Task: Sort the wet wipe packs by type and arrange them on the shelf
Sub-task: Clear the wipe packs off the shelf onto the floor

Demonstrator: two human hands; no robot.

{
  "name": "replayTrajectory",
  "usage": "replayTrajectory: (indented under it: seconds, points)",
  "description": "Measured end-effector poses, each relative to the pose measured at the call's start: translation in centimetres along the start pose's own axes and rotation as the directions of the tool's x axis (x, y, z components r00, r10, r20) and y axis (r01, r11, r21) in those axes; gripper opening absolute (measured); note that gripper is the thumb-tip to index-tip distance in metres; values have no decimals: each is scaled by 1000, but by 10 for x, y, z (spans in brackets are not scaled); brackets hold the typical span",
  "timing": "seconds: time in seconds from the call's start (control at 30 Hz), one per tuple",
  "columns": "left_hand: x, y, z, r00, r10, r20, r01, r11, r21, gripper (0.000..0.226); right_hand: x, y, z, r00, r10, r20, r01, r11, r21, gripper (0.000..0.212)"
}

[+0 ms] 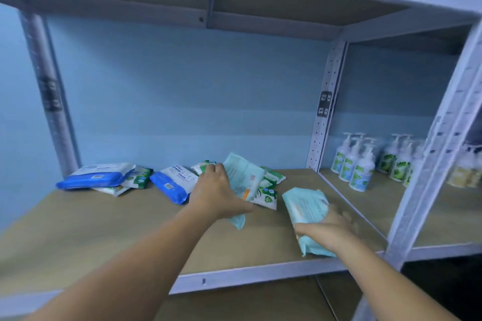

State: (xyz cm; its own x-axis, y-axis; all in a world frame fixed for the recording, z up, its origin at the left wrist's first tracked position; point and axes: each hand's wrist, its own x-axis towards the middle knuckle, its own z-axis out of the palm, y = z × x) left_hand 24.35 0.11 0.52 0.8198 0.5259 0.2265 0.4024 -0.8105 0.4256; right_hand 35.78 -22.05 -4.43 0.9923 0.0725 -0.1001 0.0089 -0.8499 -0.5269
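Looked dim and flat, washed in a cool blue cast. Cast only faint, soft shadows beneath the packs (172,182). Smeared the right hand (329,229) and the pump bottles (361,167) with blur. Bowed the shelf posts (438,138) outward at the far edges.

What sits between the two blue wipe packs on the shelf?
Head view: one small green-and-white pack lies between the left blue pack and the right blue pack.
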Motion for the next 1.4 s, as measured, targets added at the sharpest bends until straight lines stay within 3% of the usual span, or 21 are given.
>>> replayTrajectory:
  seconds: [0.1, 0.17, 0.3, 0.4, 0.5, 0.6, 0.77, 0.87, 1.0, 1.13, 1.2, 1.4]
  points:
    - [-39, 2, -25, 1000, 8, -13, -8, 999, -47, 117, -47, -4, -30, 999, -51, -17, 51, 998, -33, 123]
    - [-68, -2, -39, 1000, 15, -23, -18, 996, -93, 121, -78, -6, -52, 996, -87, -15, 87, 996, -27, 114]
    - [-128, -19, -52, 999, 40, -20, -44, 976, -213, 81, -141, 9, -72, 977, -192, 90, 148, 921, 361, 71]
    - [-180, -38, -35, 999, 41, 26, -32, 956, -292, 72, -179, 37, -58, 925, -262, 274, 57, 811, 582, 47]
    - [-231, -61, 2, 995, 30, 98, 8, 929, -370, 68, -198, 66, -16, 905, -200, 375, -74, 795, 602, 64]
    - [-269, -85, 47, 986, -24, 168, 86, 924, -372, 71, -204, 95, 44, 897, -68, 438, -233, 768, 597, 65]
    - [-315, -129, 123, 894, -250, 371, 354, 903, -244, 85, -207, 149, 149, 817, 188, 545, -481, 745, 463, 82]
    - [-333, -155, 161, 814, -350, 463, 461, 874, -151, 99, -209, 183, 201, 781, 275, 560, -540, 749, 384, 85]
    - [-349, -184, 198, 752, -425, 504, 503, 864, -21, 123, -216, 210, 245, 730, 345, 589, -571, 783, 248, 86]
    - [-359, -205, 223, 749, -448, 489, 510, 860, 7, 130, -221, 207, 271, 737, 367, 568, -476, 878, 50, 111]
    - [-362, -209, 232, 751, -452, 481, 501, 865, 29, 131, -225, 201, 282, 777, 346, 526, -386, 922, -37, 121]
    - [-373, -216, 254, 735, -424, 529, 434, 894, 113, 115, -237, 206, 301, 794, 209, 570, -17, 947, -322, 112]
